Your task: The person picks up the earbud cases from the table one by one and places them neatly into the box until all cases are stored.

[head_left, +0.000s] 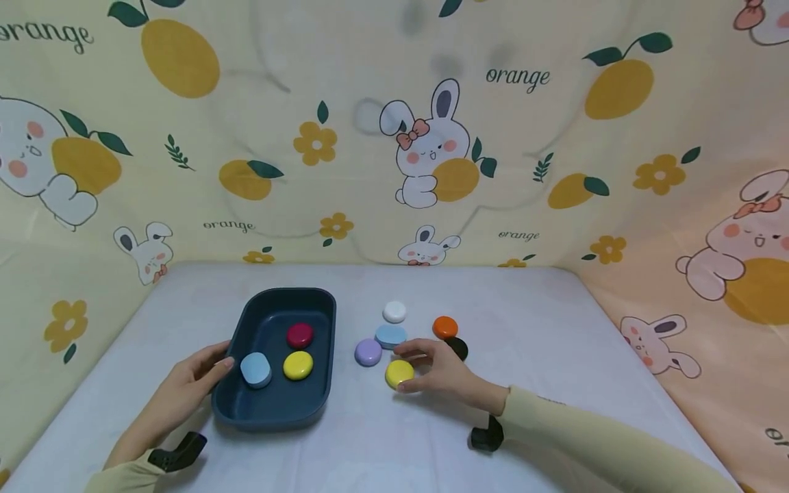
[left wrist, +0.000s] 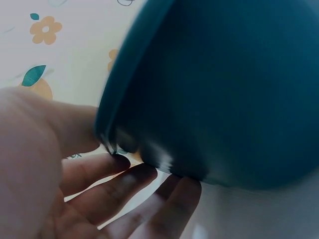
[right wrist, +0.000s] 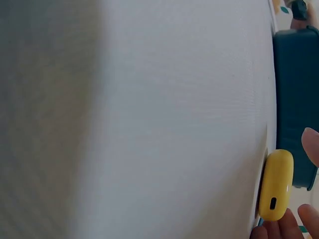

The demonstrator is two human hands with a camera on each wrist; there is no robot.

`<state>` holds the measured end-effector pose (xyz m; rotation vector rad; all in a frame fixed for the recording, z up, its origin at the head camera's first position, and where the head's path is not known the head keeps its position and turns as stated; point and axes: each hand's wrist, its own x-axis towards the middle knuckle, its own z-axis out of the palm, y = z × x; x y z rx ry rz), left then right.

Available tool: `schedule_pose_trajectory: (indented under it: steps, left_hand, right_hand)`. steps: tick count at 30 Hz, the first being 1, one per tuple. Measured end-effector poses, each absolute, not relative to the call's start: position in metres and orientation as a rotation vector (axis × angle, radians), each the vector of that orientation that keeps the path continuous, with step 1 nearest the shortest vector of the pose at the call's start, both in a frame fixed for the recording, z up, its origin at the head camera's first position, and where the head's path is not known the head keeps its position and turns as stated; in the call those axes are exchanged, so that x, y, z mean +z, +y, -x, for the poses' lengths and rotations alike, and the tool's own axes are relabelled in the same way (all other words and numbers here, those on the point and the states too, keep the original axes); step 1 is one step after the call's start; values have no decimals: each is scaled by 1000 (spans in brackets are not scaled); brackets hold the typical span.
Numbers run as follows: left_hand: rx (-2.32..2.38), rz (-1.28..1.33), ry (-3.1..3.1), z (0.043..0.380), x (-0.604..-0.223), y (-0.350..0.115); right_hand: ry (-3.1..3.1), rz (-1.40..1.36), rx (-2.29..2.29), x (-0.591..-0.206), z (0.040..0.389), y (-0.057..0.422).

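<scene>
My left hand grips the left rim of a dark blue tray. In the left wrist view its thumb lies at the rim and its fingers reach under the tray's outer wall. The tray holds a light blue piece, a red round piece and a yellow round piece. To the right, my right hand spreads thumb and fingers around another yellow round piece on the table. In the right wrist view this yellow piece shows a small dark slot; the thumb stands apart from it.
Near the right hand lie a light blue piece, a purple one, a white one, an orange one and a partly hidden black one. A white cloth covers the table; a printed curtain stands behind.
</scene>
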<state>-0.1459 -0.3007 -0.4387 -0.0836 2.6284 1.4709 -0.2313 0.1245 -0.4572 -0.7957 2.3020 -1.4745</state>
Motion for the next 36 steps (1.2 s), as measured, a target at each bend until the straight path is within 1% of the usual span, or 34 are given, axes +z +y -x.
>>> schedule_pose_trajectory:
  steps: [13, 21, 28, 36]
  left_hand:
    - [1459, 126, 2614, 145, -443, -300]
    - [1467, 119, 2622, 146, -441, -299]
    - [1465, 130, 2619, 146, -440, -298]
    - [1466, 131, 2609, 146, -440, -299]
  right_hand:
    - [2322, 791, -1398, -462, 236, 125]
    - [2406, 906, -1276, -458, 235, 123]
    - [2351, 795, -1315, -454, 240, 124]
    - [2215, 664, -1549, -429, 237, 114]
